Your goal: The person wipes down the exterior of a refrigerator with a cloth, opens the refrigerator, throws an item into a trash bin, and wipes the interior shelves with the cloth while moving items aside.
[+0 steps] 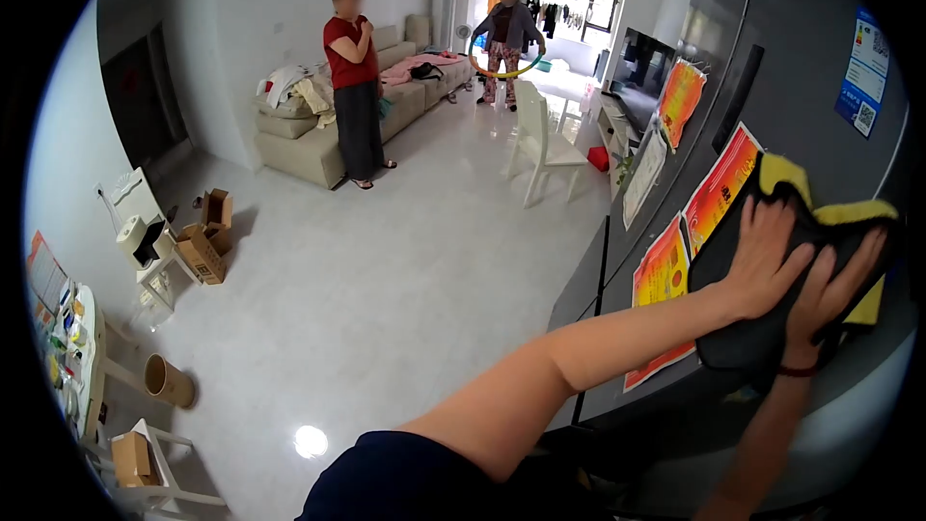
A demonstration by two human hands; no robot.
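Note:
A dark grey and yellow cloth (719, 314) lies folded and rumpled against the dark refrigerator front (719, 14) on the right. On top of it, my left hand (767, 256) rests flat with its fingers spread. Beside it, my right hand (831, 294) also presses on the cloth, fingers apart, with a red band at the wrist. Red and yellow printed sheets (661, 265) are stuck on the front to the left of the cloth. Higher up is a blue label (861, 72).
A person in a red top (349, 48) stands by the beige sofa (304, 152); farther back another person (508, 29) holds a hoop (511, 73). A white chair (550, 150) stands mid-room. Cardboard boxes (203, 253), a bin (167, 381) and a cluttered table (92, 357) are at left.

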